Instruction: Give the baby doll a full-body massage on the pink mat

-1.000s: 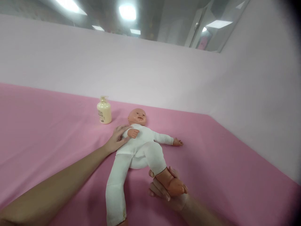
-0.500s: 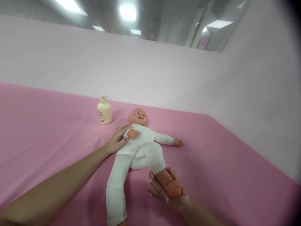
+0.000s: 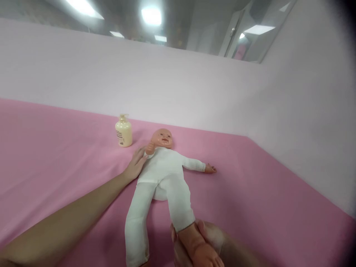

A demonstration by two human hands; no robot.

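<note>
A baby doll (image 3: 165, 167) in a white cloth suit lies face up on a pink surface, its head at the far end. My right hand (image 3: 214, 237) is closed round the doll's lower leg (image 3: 191, 241), near the ankle, with the thumb on one side and the fingers partly hidden beneath. That leg is stretched towards me. At the doll's shoulder, my left hand (image 3: 136, 163) is wrapped against its bent arm (image 3: 150, 149); the fingertips are partly covered by that arm. The doll's other arm (image 3: 194, 164) lies out to the right.
A pale yellow pump bottle (image 3: 124, 131) stands on the pink cover (image 3: 69, 141), left of the doll's head. Behind rises a white wall (image 3: 178, 81) with a reflective pane (image 3: 172, 22) above. Another white wall (image 3: 306, 122) closes the right side.
My right hand has moved down towards me, straightening the doll's bent leg. By my left hand, the doll's small hand has shifted from its chest up towards its chin.
</note>
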